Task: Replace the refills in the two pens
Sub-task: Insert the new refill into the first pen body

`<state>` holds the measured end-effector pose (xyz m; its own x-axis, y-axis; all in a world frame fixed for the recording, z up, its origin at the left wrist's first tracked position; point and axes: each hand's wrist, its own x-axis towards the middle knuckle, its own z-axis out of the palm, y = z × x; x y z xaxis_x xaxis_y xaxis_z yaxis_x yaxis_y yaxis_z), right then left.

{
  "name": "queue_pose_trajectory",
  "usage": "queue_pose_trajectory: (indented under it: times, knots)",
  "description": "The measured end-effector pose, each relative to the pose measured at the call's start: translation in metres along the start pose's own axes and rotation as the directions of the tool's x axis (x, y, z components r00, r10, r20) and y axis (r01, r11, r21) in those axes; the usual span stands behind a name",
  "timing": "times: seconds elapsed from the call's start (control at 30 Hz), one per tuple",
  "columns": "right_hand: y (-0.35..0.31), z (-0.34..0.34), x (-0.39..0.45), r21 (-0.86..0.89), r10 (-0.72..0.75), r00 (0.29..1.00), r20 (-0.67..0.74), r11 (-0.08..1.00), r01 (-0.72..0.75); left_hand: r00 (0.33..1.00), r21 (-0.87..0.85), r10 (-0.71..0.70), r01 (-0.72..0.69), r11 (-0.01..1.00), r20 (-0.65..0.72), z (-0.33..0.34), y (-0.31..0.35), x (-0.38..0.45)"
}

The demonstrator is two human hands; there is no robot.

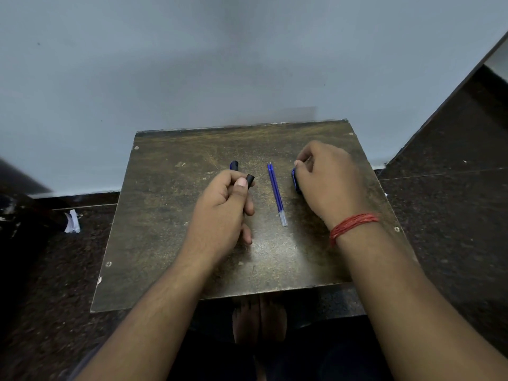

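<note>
My left hand grips one pen | right hand curls over the other pen | refills lie between on desk | risk: nudged refills roll off.
</note>
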<state>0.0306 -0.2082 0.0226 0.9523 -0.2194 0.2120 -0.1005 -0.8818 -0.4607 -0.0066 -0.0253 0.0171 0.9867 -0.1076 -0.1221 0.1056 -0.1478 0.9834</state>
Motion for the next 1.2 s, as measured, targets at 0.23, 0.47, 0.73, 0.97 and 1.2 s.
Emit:
queue_pose_trajectory:
  times: [0.23, 0.47, 0.73, 0.97, 1.2]
  knots:
    - [-0.015, 0.018, -0.011, -0.142, -0.099, 0.991, 0.094, 0.983, 0.112, 1.000, 0.002, -0.006, 0.006, 1.000, -0.006, 0.001, 0.002, 0.000]
    - [-0.017, 0.020, -0.011, -0.175, -0.080, 0.984, 0.160, 0.979, 0.108, 1.000, -0.014, -0.012, 0.012, 1.000, -0.001, 0.001, 0.000, 0.001]
    - [-0.022, 0.022, -0.015, -0.200, -0.102, 0.984, 0.147, 0.971, 0.130, 1.000, -0.023, -0.013, 0.013, 1.000, 0.001, 0.001, -0.002, 0.002]
    - [-0.028, 0.026, -0.019, -0.255, -0.141, 0.988, 0.061, 0.955, 0.152, 1.000, -0.032, -0.022, 0.022, 0.999, 0.001, 0.001, -0.002, 0.003]
    - [-0.033, 0.034, -0.017, -0.340, -0.086, 0.994, 0.067, 0.935, 0.104, 1.000, -0.039, -0.023, 0.023, 0.999, 0.009, 0.002, -0.002, 0.003]
